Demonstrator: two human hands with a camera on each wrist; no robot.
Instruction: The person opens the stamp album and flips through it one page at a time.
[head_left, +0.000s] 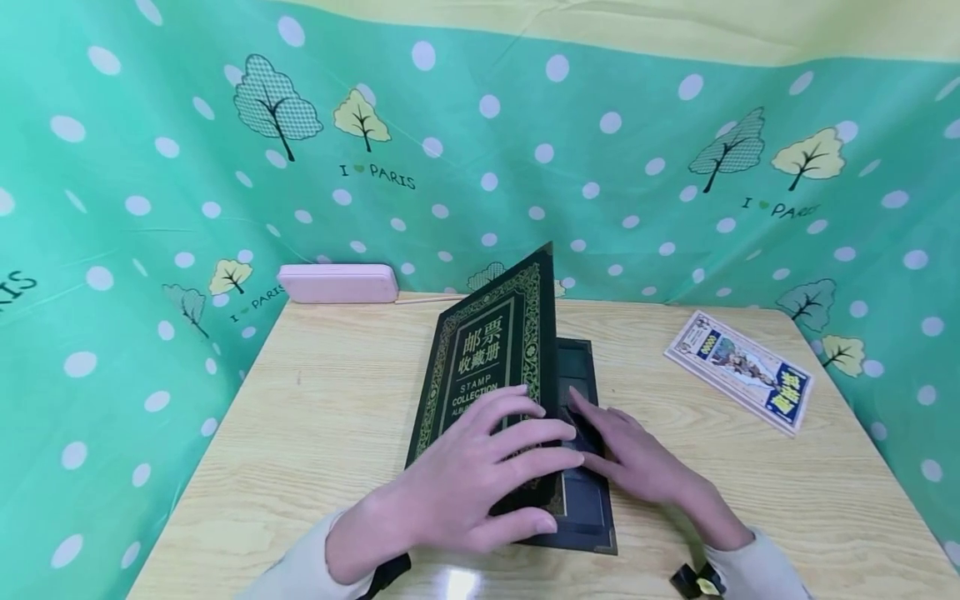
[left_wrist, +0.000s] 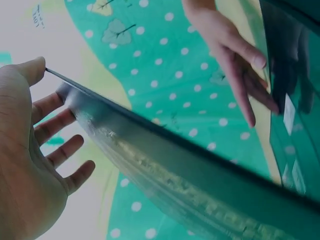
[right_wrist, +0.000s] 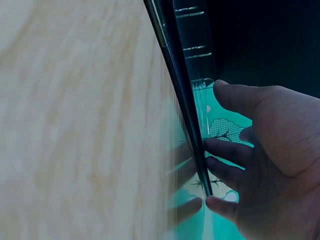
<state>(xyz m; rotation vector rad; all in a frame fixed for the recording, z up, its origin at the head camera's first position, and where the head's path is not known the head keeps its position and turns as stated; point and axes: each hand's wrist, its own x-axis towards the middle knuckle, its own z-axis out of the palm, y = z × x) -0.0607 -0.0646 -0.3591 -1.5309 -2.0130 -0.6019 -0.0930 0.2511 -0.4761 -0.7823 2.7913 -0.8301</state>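
Observation:
A dark green stamp album stands partly open on the table, its gold-patterned front cover (head_left: pixel 487 333) tilted up to the left. In the left wrist view the cover (left_wrist: pixel 150 130) runs out from my left hand (head_left: pixel 472 483), whose thumb and forefinger pinch its edge while the other fingers spread loosely. My right hand (head_left: pixel 637 454) is at the album's right side, over the dark inner page (head_left: pixel 576 362). Its fingers are extended, with the fingertips right at the album's edge (right_wrist: pixel 187 100) in the right wrist view and the thumb reaching over the page.
A pink case (head_left: pixel 337 283) lies at the table's back left. To the right is a printed packet (head_left: pixel 738 371) with blue and yellow lettering. A polka-dot green curtain (head_left: pixel 480 150) hangs behind the wooden table (head_left: pixel 315 417).

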